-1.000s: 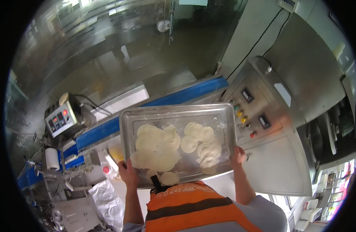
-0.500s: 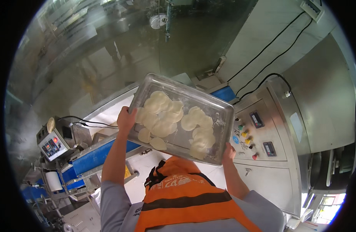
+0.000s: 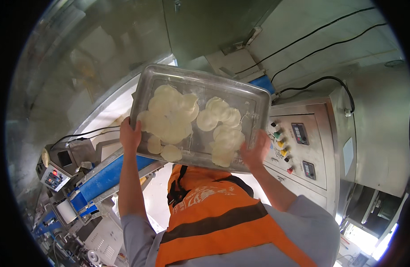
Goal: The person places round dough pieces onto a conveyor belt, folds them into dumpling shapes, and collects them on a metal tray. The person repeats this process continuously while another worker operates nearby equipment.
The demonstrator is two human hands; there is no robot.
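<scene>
A rectangular metal tray (image 3: 191, 73) is tilted in front of me. Pale, thin round dough sheets lie on it in two overlapping clusters, a larger left cluster (image 3: 167, 115) and a smaller right cluster (image 3: 225, 138). At the tray's left rim, my left hand (image 3: 131, 133) is closed round the edge, its thumb on the near side. My right hand (image 3: 256, 151) is at the lower right corner, blurred by motion, fingers apart and overlapping the rim; whether it touches the tray is unclear.
A steel control cabinet (image 3: 320, 155) with coloured buttons and two displays stands to the right. At left are a blue conveyor belt (image 3: 102, 178) and a small control box (image 3: 53, 178). Black cables (image 3: 320, 80) run along the right side. A metal wall (image 3: 102, 58) curves behind.
The tray has shifted left and up in view, carrying the dough sheets. My left hand keeps its hold. My right hand has gone from gripping the right rim to spread fingers over the corner.
</scene>
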